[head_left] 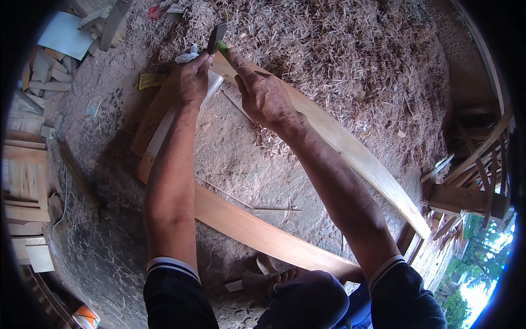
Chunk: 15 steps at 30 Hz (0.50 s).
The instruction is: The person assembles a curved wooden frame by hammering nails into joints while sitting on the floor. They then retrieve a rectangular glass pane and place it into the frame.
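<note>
From my end, the wooden frame (353, 147) looks stiff and moderately heavy, awkward through its length more than its weight. I judge its long curved rails the best places to take hold; dry, bare wood should give fair grip, though dust could make it slip and edges may splinter. Its far corner lies right by both hands; one rail sweeps out beneath my right forearm, the other crosses well nearer my body. My right hand (268, 101) is wrapped around the green handle of a dark-headed tool (217, 38). My left hand (194, 79) is bunched at that corner, just beside the tool's head; I can't tell what its fingers pinch. Wood shavings (350, 55) spread beyond my right hand.
</note>
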Motion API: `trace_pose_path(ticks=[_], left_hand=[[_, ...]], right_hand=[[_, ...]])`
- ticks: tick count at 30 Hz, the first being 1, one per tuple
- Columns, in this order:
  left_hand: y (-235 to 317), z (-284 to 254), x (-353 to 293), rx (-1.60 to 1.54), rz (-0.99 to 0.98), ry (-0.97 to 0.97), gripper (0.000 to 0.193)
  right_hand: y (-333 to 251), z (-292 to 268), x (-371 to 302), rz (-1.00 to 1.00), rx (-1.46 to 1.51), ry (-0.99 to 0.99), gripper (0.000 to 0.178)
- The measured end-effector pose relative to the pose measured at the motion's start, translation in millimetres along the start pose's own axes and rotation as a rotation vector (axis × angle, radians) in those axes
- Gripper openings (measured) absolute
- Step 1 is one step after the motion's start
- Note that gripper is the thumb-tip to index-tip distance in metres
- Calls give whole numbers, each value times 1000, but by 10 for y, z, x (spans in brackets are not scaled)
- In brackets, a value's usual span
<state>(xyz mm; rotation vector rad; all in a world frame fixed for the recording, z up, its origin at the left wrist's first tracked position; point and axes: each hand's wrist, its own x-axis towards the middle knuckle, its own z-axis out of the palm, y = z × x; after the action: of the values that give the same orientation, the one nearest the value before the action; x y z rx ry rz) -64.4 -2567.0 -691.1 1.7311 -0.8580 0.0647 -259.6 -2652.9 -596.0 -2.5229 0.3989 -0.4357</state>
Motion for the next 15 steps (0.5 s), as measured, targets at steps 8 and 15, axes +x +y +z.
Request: trace_pose_path(ticks=[8, 15], left_hand=[[81, -32, -11, 27, -53, -51, 28], [38, -57, -5, 171, 27, -44, 27]], right_hand=[[-116, -68, 157, -15, -79, 30, 62], [-212, -134, 82, 13, -60, 12, 74]])
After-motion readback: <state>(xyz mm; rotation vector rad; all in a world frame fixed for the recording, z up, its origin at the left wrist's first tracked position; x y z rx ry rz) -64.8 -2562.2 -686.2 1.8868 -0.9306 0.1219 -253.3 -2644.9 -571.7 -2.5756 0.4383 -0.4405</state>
